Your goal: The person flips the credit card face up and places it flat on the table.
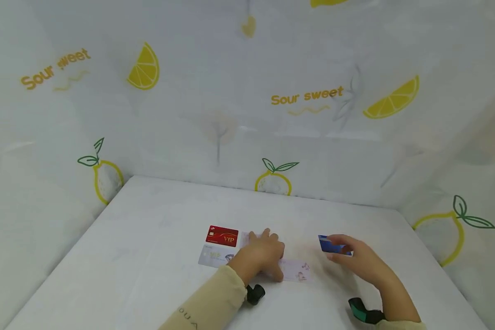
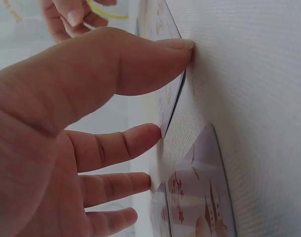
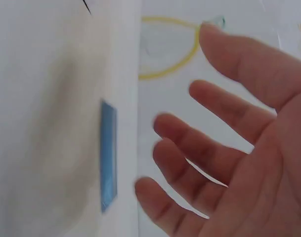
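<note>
My left hand [image 1: 260, 254] reaches over a pale pink flower-printed card [image 1: 299, 270]. In the left wrist view its thumb touches that card's [image 2: 166, 106] edge, and the index fingertip is at a corner. A second pale card [image 1: 244, 239] lies partly hidden beneath the fingers; the left wrist view has a card with red print [image 2: 202, 195] below them. Left of the hand are a red VIP card [image 1: 222, 236] and a silver VIP card [image 1: 212, 256]. My right hand [image 1: 360, 259] hovers by a blue card [image 1: 331, 246], its fingers spread and apart from the card in the right wrist view.
The cards lie on a white tabletop [image 1: 128, 256]. A white curtain with lemon prints [image 1: 189, 114] hangs around its back and sides. Black wrist-worn devices [image 1: 255, 294] sit at both wrists.
</note>
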A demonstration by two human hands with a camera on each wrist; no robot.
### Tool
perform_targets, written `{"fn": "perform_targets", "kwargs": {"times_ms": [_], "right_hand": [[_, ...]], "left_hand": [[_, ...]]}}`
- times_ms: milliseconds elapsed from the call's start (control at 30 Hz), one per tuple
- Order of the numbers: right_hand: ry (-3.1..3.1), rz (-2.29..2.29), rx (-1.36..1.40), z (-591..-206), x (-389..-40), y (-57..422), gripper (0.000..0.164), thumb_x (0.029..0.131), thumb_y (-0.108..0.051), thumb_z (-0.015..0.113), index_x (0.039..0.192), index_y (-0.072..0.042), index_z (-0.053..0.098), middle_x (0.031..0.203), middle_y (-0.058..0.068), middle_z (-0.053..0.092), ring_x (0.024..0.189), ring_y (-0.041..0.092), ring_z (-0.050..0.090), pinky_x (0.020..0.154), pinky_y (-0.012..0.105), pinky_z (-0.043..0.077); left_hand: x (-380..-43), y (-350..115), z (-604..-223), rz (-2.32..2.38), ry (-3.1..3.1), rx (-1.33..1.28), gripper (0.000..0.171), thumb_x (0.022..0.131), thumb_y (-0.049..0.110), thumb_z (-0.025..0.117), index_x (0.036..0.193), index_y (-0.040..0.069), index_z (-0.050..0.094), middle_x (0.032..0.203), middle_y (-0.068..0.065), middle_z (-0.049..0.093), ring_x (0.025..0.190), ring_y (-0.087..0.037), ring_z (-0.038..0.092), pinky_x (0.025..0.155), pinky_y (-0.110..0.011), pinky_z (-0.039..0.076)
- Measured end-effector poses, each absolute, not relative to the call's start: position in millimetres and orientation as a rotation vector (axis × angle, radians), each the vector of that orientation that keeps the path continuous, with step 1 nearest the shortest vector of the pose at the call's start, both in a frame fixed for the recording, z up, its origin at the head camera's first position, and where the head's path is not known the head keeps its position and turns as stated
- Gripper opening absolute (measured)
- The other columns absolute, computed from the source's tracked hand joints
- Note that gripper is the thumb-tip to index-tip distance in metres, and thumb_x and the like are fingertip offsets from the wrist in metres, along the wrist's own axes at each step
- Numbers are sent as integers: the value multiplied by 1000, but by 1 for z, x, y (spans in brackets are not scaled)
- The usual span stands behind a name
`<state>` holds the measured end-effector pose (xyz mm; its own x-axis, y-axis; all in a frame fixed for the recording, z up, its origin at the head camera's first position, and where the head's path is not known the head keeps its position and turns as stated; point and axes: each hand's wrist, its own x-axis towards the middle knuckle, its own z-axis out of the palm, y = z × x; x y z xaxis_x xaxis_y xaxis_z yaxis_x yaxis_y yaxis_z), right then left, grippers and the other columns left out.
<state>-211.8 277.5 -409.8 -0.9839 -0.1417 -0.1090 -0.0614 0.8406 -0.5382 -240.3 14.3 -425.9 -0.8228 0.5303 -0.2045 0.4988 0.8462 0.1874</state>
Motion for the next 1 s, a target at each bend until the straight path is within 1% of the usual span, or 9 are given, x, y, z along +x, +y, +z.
{"fn": "perform_targets", "kwargs": {"times_ms": [67, 133, 167, 267, 367, 467, 667, 867, 1000], "right_hand": [[2901, -830, -69, -411, -217, 293, 67, 88, -44, 70, 141, -10, 50, 138, 23, 52, 120, 43, 50, 87, 59, 49], [2901, -816, 6, -412, -222, 308, 73, 88, -44, 70, 146, -8, 43, 149, 29, 38, 130, 53, 37, 93, 71, 40], [2881, -816, 48, -414, -225, 314, 76, 87, -43, 71, 147, -6, 41, 151, 32, 32, 133, 56, 32, 94, 74, 36], [2846, -775, 115, -424, -233, 327, 79, 85, -40, 74, 145, -2, 40, 149, 40, 26, 131, 62, 27, 96, 75, 33], [2859, -714, 126, -433, -240, 332, 78, 82, -37, 77, 142, 0, 45, 146, 42, 28, 131, 63, 27, 97, 75, 32], [2888, -672, 126, -437, -245, 331, 73, 80, -34, 78, 138, 1, 49, 145, 40, 33, 131, 61, 29, 99, 74, 32], [2945, -712, 53, -439, -248, 317, 61, 80, -25, 78, 130, 3, 56, 139, 37, 44, 127, 58, 39, 98, 71, 37], [2957, -739, 19, -443, -252, 298, 58, 79, -20, 79, 130, -2, 59, 132, 31, 54, 111, 46, 56, 90, 62, 47], [2927, -774, -10, -443, -250, 283, 58, 79, -20, 81, 130, -4, 59, 127, 27, 57, 106, 39, 57, 86, 56, 49]], "left_hand": [[-238, 17, -427, 166, 2774, 792, 36, 69, 47, 84, 92, 24, 68, 117, 1, 58, 138, -30, 37, 104, -67, 32], [-237, 19, -428, 159, 2770, 800, 36, 70, 47, 84, 93, 23, 68, 121, 0, 58, 140, -30, 35, 105, -67, 31], [-236, 20, -428, 158, 2767, 802, 36, 70, 47, 83, 93, 23, 68, 123, 0, 58, 141, -30, 34, 106, -67, 30], [-234, 21, -428, 163, 2754, 806, 34, 71, 47, 82, 91, 23, 67, 127, -1, 57, 143, -31, 32, 107, -68, 30], [-234, 20, -427, 175, 2753, 798, 32, 72, 47, 81, 85, 22, 66, 129, -2, 57, 144, -31, 31, 107, -68, 29], [-236, 17, -425, 218, 2742, 786, 31, 74, 48, 79, 82, 21, 65, 131, -3, 57, 146, -32, 29, 109, -68, 28], [-241, 14, -427, 295, 2717, 774, 33, 77, 51, 77, 87, 20, 69, 133, -4, 56, 146, -30, 29, 114, -61, 27], [-244, 16, -427, 276, 2727, 774, 34, 78, 52, 76, 86, 20, 70, 135, -5, 56, 146, -29, 30, 114, -59, 28], [-245, 18, -427, 262, 2734, 782, 33, 79, 51, 76, 85, 20, 69, 128, -3, 58, 142, -27, 35, 113, -59, 29]]}}
